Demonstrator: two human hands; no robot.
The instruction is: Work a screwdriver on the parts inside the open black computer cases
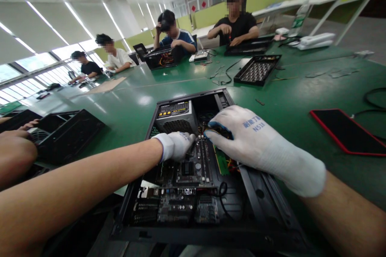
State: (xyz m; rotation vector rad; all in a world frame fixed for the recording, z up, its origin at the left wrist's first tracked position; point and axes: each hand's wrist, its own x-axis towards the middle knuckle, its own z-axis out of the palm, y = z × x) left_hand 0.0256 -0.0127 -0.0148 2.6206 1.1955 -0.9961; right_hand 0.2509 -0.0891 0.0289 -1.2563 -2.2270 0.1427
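Note:
An open black computer case [259, 192] lies before me, its motherboard [197, 168] facing up. My left hand [179, 144], in a white glove, rests over the motherboard beside the memory slots [204, 160]. Its fingers are curled together, and what is under their tips is hidden. My right hand [241, 132], also gloved, is bent over the board's right edge, thumb and forefinger curved towards each other. A green memory stick [221, 160] comes out from under its thumb; the upper end is hidden by the hand. The power supply [175, 116] sits at the case's far left.
A black mouse pad with red edging [346, 130] lies to the right. Past the case stand a black tray-like panel [257, 70] and a small metal strip [259, 102]. At left, another person's arm [15, 152] reaches by a second case [72, 132]. Several people work across the green table [135, 92].

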